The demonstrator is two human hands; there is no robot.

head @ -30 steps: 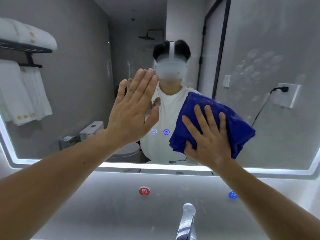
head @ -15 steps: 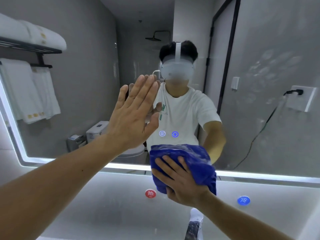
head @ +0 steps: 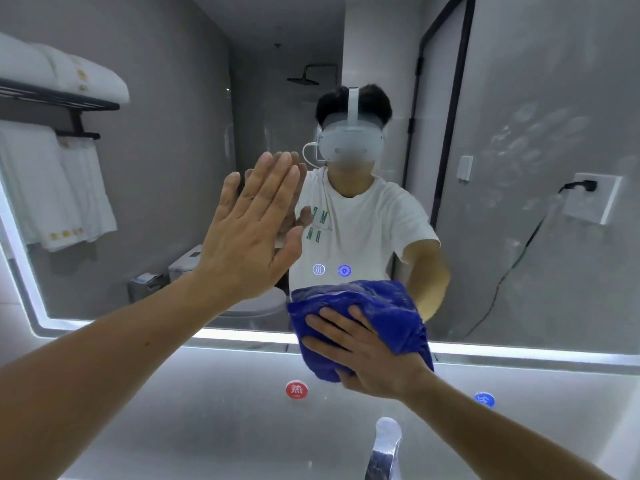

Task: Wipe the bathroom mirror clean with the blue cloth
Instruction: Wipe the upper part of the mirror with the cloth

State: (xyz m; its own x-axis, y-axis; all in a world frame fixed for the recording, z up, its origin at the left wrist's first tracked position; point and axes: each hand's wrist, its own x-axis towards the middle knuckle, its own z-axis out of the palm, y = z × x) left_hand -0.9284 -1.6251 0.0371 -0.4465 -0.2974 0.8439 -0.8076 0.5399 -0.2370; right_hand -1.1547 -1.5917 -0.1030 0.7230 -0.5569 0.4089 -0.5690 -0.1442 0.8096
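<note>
The bathroom mirror (head: 166, 188) fills the wall ahead, with a lit white strip along its lower edge. Smudges and water marks cover its right part. My left hand (head: 249, 230) lies flat against the glass at mid height, fingers together and pointing up, holding nothing. My right hand (head: 360, 351) presses the bunched blue cloth (head: 377, 306) onto the mirror's bottom edge, just below two small glowing touch icons. The cloth overlaps the lit strip and the wall under it.
A chrome tap (head: 384, 448) rises at the bottom centre. On the wall below the mirror sit a red round sticker (head: 296, 389) and a blue one (head: 484, 400). The glass reflects a towel rack, a toilet, a wall socket and a person.
My right hand slid the blue cloth from the mirror's middle right down to its bottom edge, then held almost still there. My left hand has stayed flat on the glass.
</note>
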